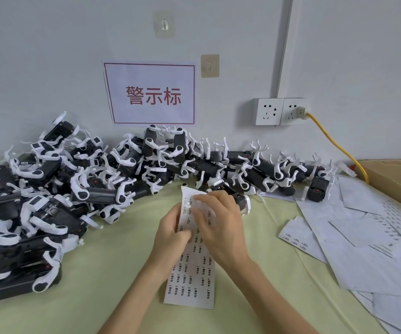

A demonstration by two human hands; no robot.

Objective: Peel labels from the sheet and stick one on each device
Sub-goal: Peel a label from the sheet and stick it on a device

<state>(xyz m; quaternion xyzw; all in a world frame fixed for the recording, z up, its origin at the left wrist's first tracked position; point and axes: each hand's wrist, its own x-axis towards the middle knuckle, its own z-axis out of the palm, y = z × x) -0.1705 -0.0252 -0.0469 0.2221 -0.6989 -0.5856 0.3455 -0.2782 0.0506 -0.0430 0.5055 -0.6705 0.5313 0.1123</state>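
Observation:
A long white label sheet (191, 278) with rows of small printed labels lies on the pale green table, its far end lifted. My left hand (171, 233) grips the sheet's left edge near the middle. My right hand (221, 221) lies over the upper part of the sheet, fingers curled, fingertips pinching at a label near the top. Just beyond my right hand lies one black and white device (239, 197). A large heap of black devices with white clips (50, 189) fills the left and back of the table.
Used white backing sheets (363, 244) are scattered on the right. A cardboard box (396, 174) stands at the far right. A yellow cable (334, 143) runs from the wall socket (280, 111). A red-lettered sign (152, 94) hangs on the wall.

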